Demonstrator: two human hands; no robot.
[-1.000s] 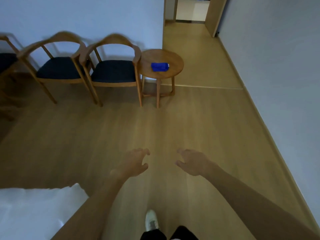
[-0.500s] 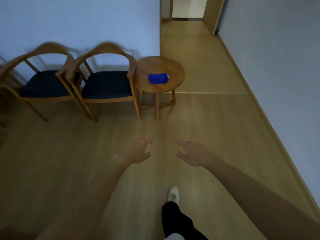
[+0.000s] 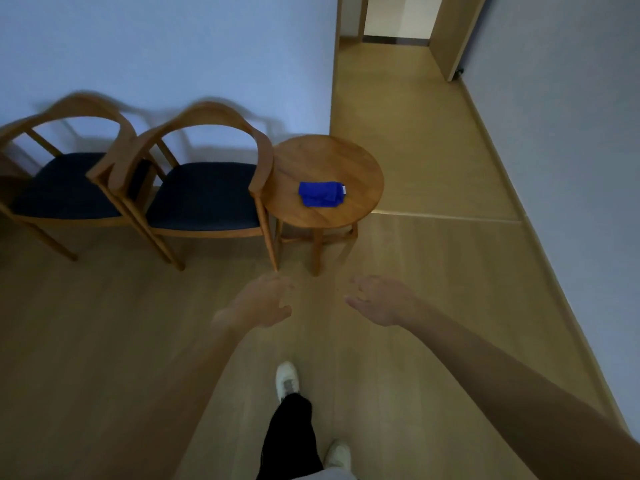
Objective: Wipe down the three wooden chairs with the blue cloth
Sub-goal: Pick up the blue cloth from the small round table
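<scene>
A folded blue cloth (image 3: 322, 193) lies on a small round wooden table (image 3: 360, 161). Left of the table stand two wooden armchairs with dark seat pads, the nearer chair (image 3: 204, 188) touching the table's edge and the other chair (image 3: 59, 181) cut off by the left border. A third chair is out of sight. My left hand (image 3: 258, 304) and my right hand (image 3: 379, 299) hover over the floor in front of the table, both empty with loosely spread fingers, well short of the cloth.
A pale wall runs behind the chairs. A hallway (image 3: 398, 91) with a wooden door (image 3: 453, 32) opens at the back right, and another wall closes the right side. My legs and white shoes (image 3: 287, 379) are on the wooden floor below.
I have walked toward the table, so chairs, table and cloth appear larger and nearer. The leftmost chair and a white surface at lower left have left the view. Both hands stay empty.
</scene>
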